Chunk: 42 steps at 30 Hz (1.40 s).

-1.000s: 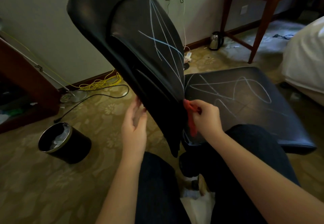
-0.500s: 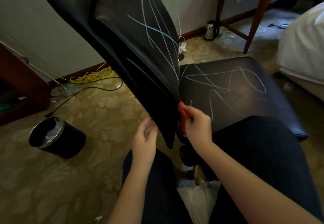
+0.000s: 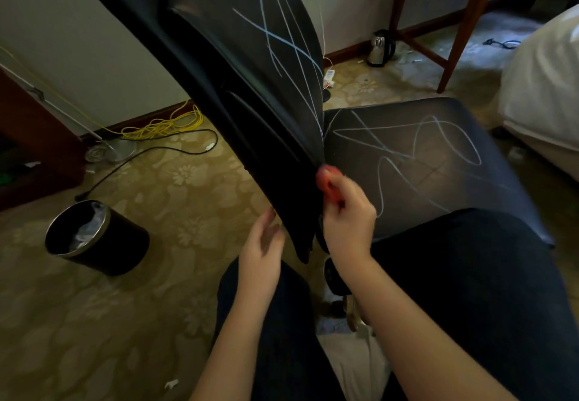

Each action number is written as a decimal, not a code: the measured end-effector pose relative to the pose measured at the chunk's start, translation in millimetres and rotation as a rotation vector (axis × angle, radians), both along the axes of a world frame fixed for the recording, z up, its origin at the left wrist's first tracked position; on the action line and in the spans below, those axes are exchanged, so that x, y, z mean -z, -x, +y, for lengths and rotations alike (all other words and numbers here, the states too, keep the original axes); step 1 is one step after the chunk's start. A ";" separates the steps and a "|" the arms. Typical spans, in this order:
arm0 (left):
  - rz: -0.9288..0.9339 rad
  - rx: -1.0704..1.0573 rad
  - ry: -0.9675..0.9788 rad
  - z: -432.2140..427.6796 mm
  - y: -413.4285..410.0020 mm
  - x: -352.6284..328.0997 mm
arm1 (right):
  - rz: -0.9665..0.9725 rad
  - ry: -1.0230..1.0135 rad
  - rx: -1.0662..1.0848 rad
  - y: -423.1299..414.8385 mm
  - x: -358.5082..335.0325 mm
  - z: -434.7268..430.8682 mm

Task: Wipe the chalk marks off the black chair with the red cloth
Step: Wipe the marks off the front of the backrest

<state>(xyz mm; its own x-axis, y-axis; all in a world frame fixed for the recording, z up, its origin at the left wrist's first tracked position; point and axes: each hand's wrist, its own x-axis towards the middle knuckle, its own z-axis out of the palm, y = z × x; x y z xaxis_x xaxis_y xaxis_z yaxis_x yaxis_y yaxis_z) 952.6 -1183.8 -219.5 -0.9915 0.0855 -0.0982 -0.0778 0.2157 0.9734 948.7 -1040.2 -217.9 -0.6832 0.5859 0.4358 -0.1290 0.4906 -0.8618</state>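
The room is dimly lit; the brightest light is seen at the upper right, on the bed [image 3: 545,80]; a dull sheen is shown on the chair seat [image 3: 445,137]; the right hand [image 3: 347,222] and red cloth [image 3: 326,181] are smeared by motion blur; edges are bowed.

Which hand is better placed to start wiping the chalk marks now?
Right. The right hand pinches the red cloth at the foot of the backrest, beside the chalk marks on the seat. The left hand is open and empty behind the backrest.
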 end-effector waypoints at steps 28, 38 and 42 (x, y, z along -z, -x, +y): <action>-0.094 -0.008 0.115 2.8 -3.6 45.7 | -0.390 0.331 -0.018 -2.2 96.7 -40.1; -0.002 0.117 0.199 1.6 3.5 45.7 | -0.722 0.295 -0.112 -15.7 109.1 -5.0; -0.037 0.132 0.175 4.1 7.6 43.9 | -0.613 0.044 -0.144 -45.6 81.2 21.5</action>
